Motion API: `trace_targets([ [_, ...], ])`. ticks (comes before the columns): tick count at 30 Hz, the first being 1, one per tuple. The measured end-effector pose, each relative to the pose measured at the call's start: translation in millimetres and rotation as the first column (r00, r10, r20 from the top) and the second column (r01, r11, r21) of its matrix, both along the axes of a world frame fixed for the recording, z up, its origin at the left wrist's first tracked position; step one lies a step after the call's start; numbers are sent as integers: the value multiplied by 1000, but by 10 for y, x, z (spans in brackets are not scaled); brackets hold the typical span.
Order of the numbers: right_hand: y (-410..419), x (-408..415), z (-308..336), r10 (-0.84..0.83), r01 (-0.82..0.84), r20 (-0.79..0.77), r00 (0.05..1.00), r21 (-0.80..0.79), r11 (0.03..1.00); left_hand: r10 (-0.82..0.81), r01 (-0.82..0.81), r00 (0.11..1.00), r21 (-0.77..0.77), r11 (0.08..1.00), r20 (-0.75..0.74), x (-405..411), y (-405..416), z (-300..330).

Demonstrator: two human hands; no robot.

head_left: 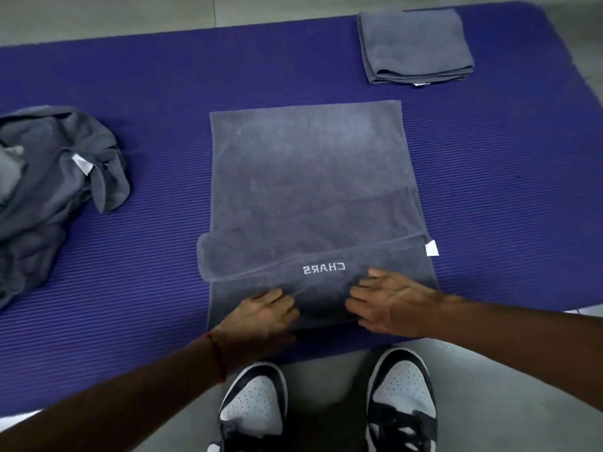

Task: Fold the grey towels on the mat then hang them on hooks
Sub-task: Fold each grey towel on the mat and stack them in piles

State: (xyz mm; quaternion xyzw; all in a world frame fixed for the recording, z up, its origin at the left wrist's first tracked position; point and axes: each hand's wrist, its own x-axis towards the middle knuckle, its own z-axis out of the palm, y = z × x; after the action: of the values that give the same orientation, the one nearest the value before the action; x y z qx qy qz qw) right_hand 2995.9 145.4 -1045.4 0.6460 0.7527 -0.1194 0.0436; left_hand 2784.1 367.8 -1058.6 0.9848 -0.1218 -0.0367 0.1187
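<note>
The towel lies flat mid-mat, its near end turned up in a slightly crooked fold. Both hands press it flat with relaxed fingers, grasping nothing: left hand at 6 o'clock, right hand beside it. Sliding palms could drag the fold further askew. A folded towel sits at 1 o'clock, a crumpled pile at 9.

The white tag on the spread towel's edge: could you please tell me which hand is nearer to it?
Right. The right hand lies flat on the spread towel just below-left of the white tag; the left hand rests farther left, near the towel's near-left corner.
</note>
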Motion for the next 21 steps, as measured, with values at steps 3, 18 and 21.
trace_targets([
  [3,-33,-18,-21,15,-14,-21,1000,71,997,-84,81,991,38,996,106,67,-60,60],
  [18,342,1105,254,-643,645,66,763,-16,764,542,-538,840,106,836,-7,479,904,172],
  [21,319,1258,251,-754,745,20,657,-168,645,573,-561,801,119,819,-172,451,1159,102],
])
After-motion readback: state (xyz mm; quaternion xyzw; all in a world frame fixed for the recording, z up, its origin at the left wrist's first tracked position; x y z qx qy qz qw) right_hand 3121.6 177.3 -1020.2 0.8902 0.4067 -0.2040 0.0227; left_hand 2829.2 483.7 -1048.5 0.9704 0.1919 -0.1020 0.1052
